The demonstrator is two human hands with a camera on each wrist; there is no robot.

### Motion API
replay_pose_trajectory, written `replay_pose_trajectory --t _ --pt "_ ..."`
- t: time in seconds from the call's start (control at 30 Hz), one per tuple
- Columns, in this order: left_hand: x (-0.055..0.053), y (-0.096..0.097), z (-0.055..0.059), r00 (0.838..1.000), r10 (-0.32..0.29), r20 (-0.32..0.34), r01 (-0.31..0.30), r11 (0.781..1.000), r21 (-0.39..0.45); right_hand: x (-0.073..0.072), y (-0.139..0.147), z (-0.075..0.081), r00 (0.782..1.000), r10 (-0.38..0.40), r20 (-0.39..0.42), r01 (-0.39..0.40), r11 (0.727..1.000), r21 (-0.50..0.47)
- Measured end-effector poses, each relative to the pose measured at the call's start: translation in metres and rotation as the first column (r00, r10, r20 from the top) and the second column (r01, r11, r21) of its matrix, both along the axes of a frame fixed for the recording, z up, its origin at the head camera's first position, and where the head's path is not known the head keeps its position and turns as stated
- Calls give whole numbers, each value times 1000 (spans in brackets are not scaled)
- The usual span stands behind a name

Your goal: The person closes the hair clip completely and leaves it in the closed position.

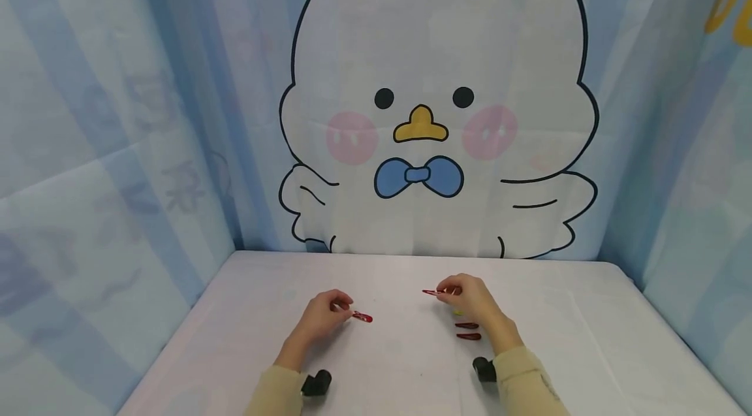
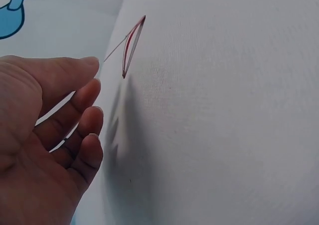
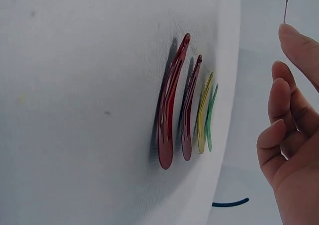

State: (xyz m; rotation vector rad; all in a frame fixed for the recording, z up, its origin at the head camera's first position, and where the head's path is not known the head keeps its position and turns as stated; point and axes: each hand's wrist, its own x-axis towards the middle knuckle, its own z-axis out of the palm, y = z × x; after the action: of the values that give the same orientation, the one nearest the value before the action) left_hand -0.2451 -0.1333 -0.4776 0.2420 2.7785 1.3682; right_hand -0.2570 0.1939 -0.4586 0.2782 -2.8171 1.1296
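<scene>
My left hand [image 1: 326,318] pinches one end of a red snap hair clip [image 1: 363,317] between thumb and fingertips. From the left wrist, that clip [image 2: 130,48] shows edge-on, its thin frame spread apart, above its shadow on the table. Over to the right, my right hand [image 1: 468,297] holds a second red snap hair clip [image 1: 430,292] by its end, the clip pointing left. Only a slim tip of this clip [image 3: 286,10] rises past the thumb in the right wrist view. The other fingers of both hands are loosely curled.
Below the right hand lie two dark red hair clips [image 3: 169,115], with a yellow clip [image 3: 204,115] and a green clip [image 3: 211,120] beside them in a row. They rest on a white table [image 1: 399,364]. A printed fabric backdrop [image 1: 435,24] stands behind the table.
</scene>
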Motion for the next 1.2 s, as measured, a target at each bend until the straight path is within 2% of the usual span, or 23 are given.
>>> replay_pose_trajectory --t 0.27,0.57,0.9,1.07,1.2 --pt "-3 -4 -4 999 -29 18 30 999 -38 -10 1 -3 998 -12 57 10 999 33" --pt "-10 -5 -7 999 -33 26 35 997 -72 -19 0 -12 998 6 56 -10 997 70" --pt "-8 -5 -11 999 -42 -8 40 991 -128 -18 0 -20 995 -32 98 19 991 129" --pt "-8 0 -9 997 -65 -36 59 986 -153 -18 5 -21 997 -35 71 23 987 157" --pt "-8 3 -8 998 -64 -25 60 987 -151 -11 6 -13 999 -23 35 18 989 146"
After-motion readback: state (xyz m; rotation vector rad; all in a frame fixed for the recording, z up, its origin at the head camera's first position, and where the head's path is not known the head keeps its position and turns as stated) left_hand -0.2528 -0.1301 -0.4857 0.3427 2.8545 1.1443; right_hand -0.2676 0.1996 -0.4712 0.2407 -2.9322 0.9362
